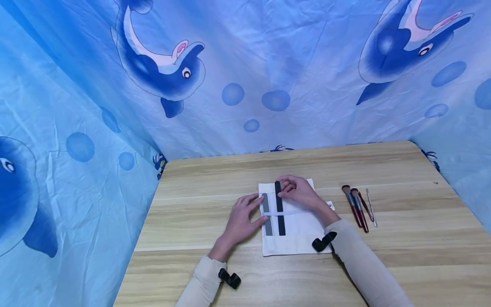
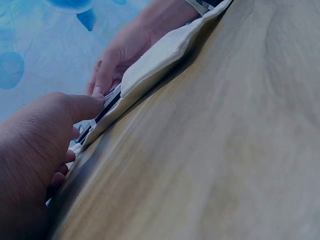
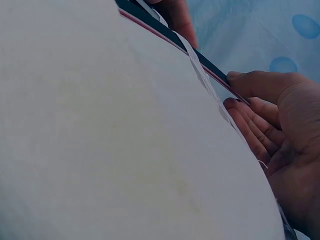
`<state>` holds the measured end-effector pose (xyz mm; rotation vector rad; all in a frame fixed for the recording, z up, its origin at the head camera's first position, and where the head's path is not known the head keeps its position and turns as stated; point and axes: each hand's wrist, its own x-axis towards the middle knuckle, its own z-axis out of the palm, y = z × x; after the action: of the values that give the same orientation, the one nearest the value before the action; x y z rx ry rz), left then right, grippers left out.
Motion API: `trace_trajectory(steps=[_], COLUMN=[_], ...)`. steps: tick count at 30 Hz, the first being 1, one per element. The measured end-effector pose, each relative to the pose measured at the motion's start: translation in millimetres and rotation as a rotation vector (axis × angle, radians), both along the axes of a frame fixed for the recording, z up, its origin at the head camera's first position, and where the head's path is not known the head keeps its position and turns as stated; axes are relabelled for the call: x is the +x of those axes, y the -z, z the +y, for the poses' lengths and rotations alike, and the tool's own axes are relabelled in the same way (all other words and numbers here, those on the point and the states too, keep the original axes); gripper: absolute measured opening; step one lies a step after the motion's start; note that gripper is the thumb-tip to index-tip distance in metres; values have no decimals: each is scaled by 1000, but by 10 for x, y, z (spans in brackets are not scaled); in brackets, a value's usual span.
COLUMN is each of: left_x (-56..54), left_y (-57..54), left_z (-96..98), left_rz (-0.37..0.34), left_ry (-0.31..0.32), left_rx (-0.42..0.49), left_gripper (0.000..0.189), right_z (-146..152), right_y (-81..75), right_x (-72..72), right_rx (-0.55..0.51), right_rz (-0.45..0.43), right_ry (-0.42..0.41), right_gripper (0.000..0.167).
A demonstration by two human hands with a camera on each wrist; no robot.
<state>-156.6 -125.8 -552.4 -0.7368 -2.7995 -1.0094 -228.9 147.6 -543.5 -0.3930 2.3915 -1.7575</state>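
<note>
While at pouch (image 1: 297,246) edges, table (image 1: 203,192) beyond, left hand (image 1: 242,218) spread, right (image 1: 298,190) pinching black strip (image 1: 279,204)

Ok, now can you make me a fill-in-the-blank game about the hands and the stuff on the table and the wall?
1. The right hand pinches a flat strip whose colour is ____.
2. The other strip, beside the left hand, has the colour ____.
3. The number of makeup brushes lying on the table is ____.
4. The big sea animals printed on the blue backdrop are ____.

Missing words: black; grey; two; dolphins.
</note>
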Motion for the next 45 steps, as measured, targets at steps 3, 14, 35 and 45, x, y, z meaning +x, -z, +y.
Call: trace_trajectory(steps=[3,14,35,45], left_x=[-7,-10,-15,26], left_y=[0,-3,-20,-5], left_z=[4,4,10,16], left_rz=[5,8,25,27], left_ry=[1,3,12,26], left_rx=[0,8,-19,-15], left_gripper=[72,73,72,68], right_z=[5,41,45,37], right_y=[-5,25,52,32], right_x=[11,2,-5,45], right_rx=[18,43,-56,-65], right_rz=[5,88,47,54], right_ry=[10,-18,-32,-40], right_gripper=[40,15,25,30])
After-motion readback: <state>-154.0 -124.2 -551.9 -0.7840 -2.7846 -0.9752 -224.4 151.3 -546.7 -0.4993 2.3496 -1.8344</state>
